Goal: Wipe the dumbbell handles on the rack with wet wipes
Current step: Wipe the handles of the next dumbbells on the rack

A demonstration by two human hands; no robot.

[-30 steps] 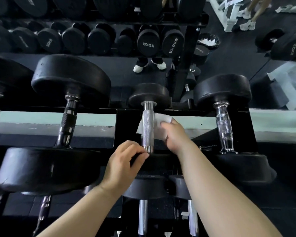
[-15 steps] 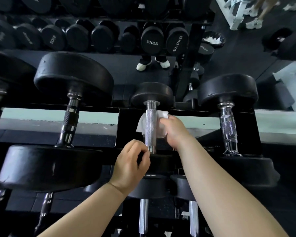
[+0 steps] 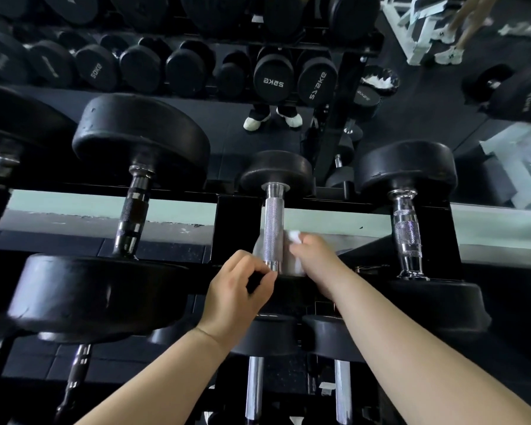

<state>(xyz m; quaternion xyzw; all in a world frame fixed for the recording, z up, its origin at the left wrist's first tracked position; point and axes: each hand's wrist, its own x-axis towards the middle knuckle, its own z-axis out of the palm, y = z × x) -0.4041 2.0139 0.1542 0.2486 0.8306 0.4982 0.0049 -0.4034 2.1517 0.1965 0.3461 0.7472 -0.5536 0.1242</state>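
A small black dumbbell lies on the rack in the middle, its knurled steel handle (image 3: 273,228) pointing away from me. My right hand (image 3: 314,256) holds a white wet wipe (image 3: 293,236) wrapped round the lower right side of that handle. My left hand (image 3: 238,289) grips the near black head of the same dumbbell, thumb and fingertips close to the handle's near collar. Most of the wipe is hidden behind the handle and my fingers.
A large dumbbell with a dark handle (image 3: 132,219) lies to the left, another with a chrome handle (image 3: 406,234) to the right. Lower-tier handles (image 3: 255,391) show below my arms. A mirror behind the rack (image 3: 365,214) reflects more dumbbells and white shoes (image 3: 272,119).
My right hand has slid the wipe from the far part of the handle down toward its near end. My left hand has stayed on the near head.
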